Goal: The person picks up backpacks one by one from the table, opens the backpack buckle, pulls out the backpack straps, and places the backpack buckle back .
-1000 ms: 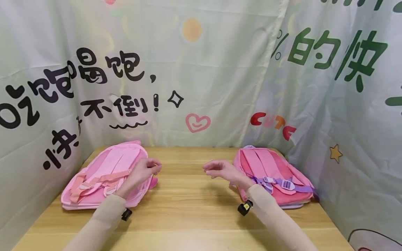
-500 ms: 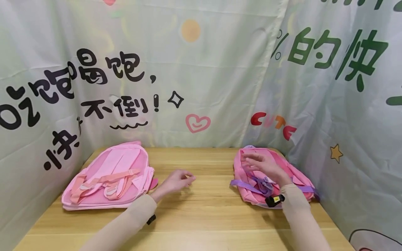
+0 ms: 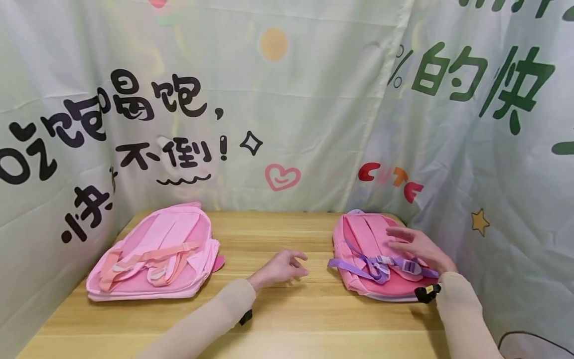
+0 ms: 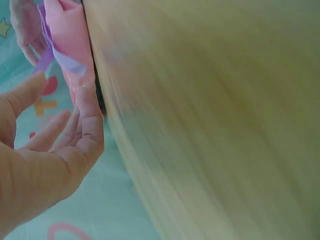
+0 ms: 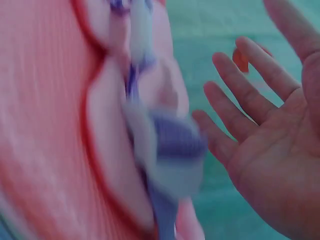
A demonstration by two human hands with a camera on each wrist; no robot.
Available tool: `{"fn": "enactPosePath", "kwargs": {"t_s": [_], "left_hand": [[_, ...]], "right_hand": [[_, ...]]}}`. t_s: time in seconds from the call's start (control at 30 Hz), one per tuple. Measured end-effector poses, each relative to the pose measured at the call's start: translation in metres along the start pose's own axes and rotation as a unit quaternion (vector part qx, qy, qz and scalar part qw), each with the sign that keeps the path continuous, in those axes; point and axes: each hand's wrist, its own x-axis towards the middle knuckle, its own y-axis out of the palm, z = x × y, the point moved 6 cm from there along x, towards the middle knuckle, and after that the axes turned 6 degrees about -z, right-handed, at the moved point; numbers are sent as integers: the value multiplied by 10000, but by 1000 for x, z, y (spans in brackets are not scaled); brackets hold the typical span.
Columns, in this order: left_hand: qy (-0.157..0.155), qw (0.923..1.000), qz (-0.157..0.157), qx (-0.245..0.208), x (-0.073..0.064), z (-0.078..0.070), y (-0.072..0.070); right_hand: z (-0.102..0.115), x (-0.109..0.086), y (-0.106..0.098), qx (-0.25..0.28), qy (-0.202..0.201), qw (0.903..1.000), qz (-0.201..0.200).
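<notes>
A pink backpack with purple straps (image 3: pixel 365 239) lies on the right of the table, its shoulder-strap side up. Over its right part hovers my right hand (image 3: pixel 421 247), fingers spread and holding nothing. In the right wrist view the fingers (image 5: pixel 245 95) are extended beside a blurred strap buckle (image 5: pixel 175 140). My left hand (image 3: pixel 280 267) hangs above the table between the two bags, fingers loosely bent around nothing. The left wrist view has its fingers (image 4: pixel 90 127) pointing toward the purple-strapped bag (image 4: pixel 70 35). A lighter pink backpack with orange-pink straps (image 3: pixel 157 244) lies on the left, away from both hands.
The wooden table (image 3: pixel 269 319) carries both bags near its left and right sides. A printed cloth curtain (image 3: pixel 287 109) with lettering and drawings closes off the back and both sides.
Both hands have swung to the right: my left hand from over the lighter bag to the table's middle, my right hand across the purple-strapped bag. Both bags stay in place.
</notes>
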Motion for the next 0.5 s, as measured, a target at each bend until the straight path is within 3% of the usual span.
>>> {"fn": "enactPosePath", "kwargs": {"t_s": [0.27, 0.5], "left_hand": [[-392, 9968, 127, -683, 11, -13, 37], [-453, 9938, 263, -981, 18, -23, 69]], "right_hand": [[-40, -6, -25, -311, 688, 9961, -447], [-67, -8, -26, -383, 918, 9946, -292]]}}
